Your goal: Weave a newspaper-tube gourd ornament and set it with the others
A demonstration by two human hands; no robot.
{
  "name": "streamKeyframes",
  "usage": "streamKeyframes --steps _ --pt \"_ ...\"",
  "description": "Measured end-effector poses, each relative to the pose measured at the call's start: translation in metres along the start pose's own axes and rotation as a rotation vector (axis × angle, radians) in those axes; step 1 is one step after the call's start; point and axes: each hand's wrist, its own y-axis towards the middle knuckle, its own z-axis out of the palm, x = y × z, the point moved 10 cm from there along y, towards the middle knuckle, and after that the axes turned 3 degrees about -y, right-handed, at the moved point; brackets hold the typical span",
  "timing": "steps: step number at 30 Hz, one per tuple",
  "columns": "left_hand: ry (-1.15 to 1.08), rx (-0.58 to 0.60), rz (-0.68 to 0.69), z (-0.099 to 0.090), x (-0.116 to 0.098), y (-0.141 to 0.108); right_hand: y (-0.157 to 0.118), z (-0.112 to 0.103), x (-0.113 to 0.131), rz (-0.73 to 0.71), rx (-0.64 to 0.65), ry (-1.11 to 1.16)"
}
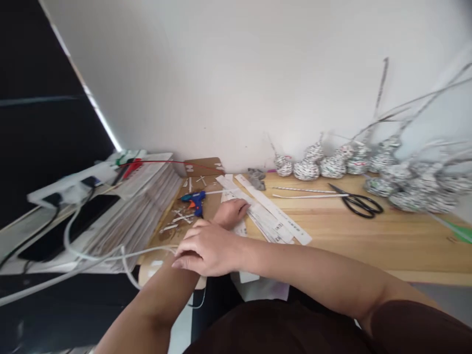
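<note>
My left hand (233, 212) rests with curled fingers at the near side of the white printed paper strips (271, 216), and nothing shows in it. Across my left forearm lies my right hand (204, 247), its bent fingers round the wrist. Just left of my left hand, a blue glue gun (198, 202) with an orange trigger lies on brown cardboard (210, 206). Black scissors (357, 204) lie to the right, beside two thin paper rods (309, 195).
Several gourd-shaped woven paper pieces (307, 169) stand along the wall at the right, some with long stems. A paper stack (138, 211) at the left bears a black phone (70, 226) and a power strip (70, 184). White cables (125, 255) run near my left forearm.
</note>
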Motion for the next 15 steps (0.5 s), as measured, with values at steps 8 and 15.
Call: streamKeyframes --steps 8,15 --pt "0.093 0.082 -0.029 0.008 -0.005 0.004 0.058 0.047 0.009 0.215 0.296 -0.044" --pt "0.108 0.148 -0.057 0.01 -0.008 0.006 0.086 0.07 0.031 0.167 0.349 0.445"
